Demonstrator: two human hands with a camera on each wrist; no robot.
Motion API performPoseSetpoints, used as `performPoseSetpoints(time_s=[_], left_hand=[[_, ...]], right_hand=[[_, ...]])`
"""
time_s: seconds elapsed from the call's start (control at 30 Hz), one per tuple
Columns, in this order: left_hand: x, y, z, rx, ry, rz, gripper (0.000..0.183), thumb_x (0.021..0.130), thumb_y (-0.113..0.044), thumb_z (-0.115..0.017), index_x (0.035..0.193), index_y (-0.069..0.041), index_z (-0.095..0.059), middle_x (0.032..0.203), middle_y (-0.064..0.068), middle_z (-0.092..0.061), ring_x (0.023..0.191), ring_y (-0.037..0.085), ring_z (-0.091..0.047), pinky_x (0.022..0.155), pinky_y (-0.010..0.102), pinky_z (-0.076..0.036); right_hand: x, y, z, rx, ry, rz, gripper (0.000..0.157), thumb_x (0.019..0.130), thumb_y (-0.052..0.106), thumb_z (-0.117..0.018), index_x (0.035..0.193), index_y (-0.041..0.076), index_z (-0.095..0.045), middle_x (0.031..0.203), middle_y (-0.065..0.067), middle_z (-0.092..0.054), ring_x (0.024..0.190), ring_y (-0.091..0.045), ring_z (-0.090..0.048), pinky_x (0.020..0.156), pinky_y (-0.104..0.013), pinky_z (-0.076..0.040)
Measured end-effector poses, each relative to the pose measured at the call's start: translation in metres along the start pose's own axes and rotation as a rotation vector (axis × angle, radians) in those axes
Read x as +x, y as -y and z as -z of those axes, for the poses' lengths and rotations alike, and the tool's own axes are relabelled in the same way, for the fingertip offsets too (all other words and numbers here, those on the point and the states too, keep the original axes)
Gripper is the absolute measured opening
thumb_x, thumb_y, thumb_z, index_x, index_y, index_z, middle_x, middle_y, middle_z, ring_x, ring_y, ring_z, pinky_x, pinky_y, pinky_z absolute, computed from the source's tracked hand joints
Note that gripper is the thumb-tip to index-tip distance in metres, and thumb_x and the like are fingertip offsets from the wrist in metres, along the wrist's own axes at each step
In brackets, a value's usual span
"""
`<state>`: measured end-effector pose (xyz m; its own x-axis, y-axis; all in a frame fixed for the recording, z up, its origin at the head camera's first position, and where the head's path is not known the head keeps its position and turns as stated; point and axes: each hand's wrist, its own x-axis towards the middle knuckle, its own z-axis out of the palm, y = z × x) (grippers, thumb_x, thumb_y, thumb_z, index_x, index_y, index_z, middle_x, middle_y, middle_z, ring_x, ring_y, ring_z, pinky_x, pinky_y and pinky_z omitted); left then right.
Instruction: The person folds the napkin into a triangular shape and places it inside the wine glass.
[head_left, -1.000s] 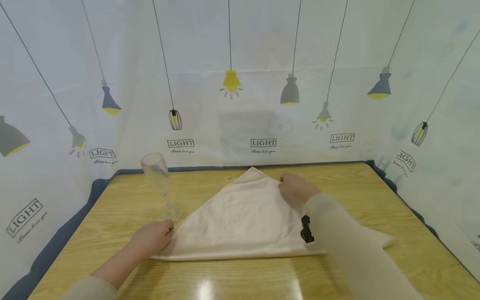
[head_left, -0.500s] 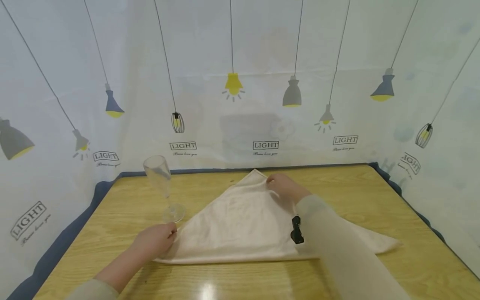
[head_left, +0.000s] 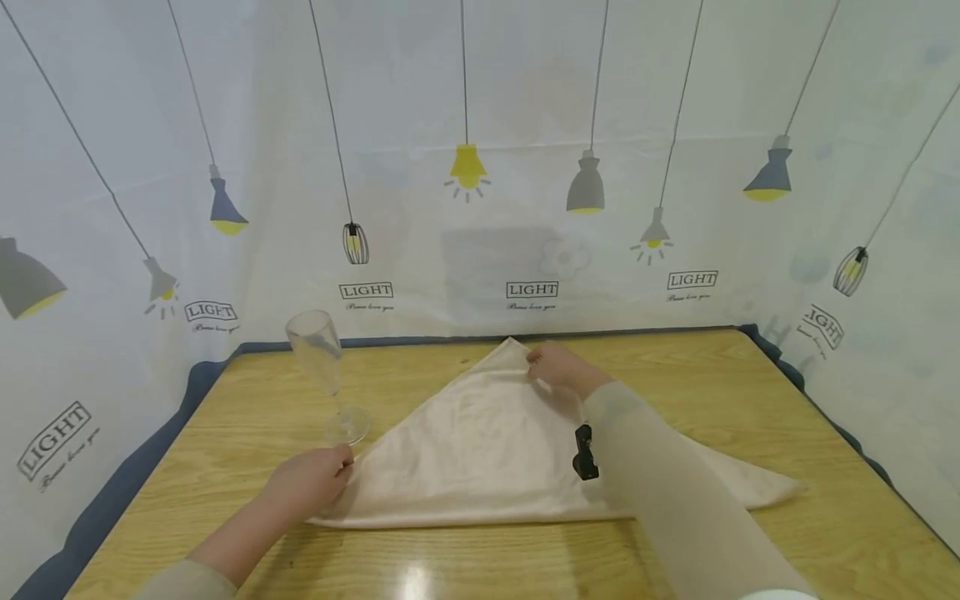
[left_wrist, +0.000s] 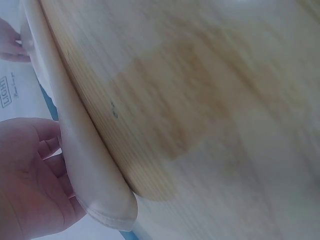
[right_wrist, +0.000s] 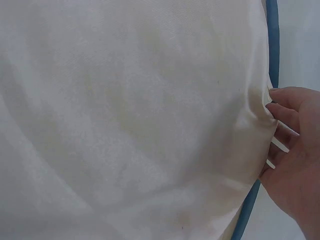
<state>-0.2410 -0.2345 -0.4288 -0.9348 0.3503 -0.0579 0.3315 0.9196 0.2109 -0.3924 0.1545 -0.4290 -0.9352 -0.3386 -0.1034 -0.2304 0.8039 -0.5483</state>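
Observation:
A pale pink cloth napkin [head_left: 465,450], folded into a triangle, lies on the table with one point at the far edge. Near its left corner my left hand [head_left: 311,479] holds the slanting edge; in the left wrist view, the bent fingers [left_wrist: 57,165] meet the cloth and their tips are partly hidden. My right hand [head_left: 562,368] pinches the right slanting edge close to the far point. The right wrist view shows the fabric puckering between thumb and forefinger. A clear stemmed glass [head_left: 318,346] stands just beyond my left hand, apart from it.
The wooden table [head_left: 420,558] has a dark blue border [head_left: 397,341] along its far side. A white curtain [head_left: 420,208] printed with lamps surrounds it on three sides. A black clip-like device [head_left: 585,452] sits at my right wrist.
My right hand has moved left and slightly farther up the right edge of the napkin, toward its far point. The left hand stays at the left edge; the glass stands where it was.

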Motion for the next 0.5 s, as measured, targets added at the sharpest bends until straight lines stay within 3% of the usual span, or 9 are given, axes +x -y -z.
performPoseSetpoints(time_s=[0.5], left_hand=[[0.0002,0.0018,-0.0020,0.006,-0.022,0.028,0.010,0.096,-0.014,-0.055,0.087,-0.013,-0.059,0.066,-0.003,-0.051,0.057,0.015,-0.044,0.053,0.035,-0.038]], right_hand=[[0.0096,-0.0084,-0.0057,-0.109,-0.016,0.040,0.046,0.088,0.003,-0.056,0.130,-0.014,-0.052,0.137,-0.030,-0.039,0.127,-0.042,-0.042,0.108,-0.046,-0.034]])
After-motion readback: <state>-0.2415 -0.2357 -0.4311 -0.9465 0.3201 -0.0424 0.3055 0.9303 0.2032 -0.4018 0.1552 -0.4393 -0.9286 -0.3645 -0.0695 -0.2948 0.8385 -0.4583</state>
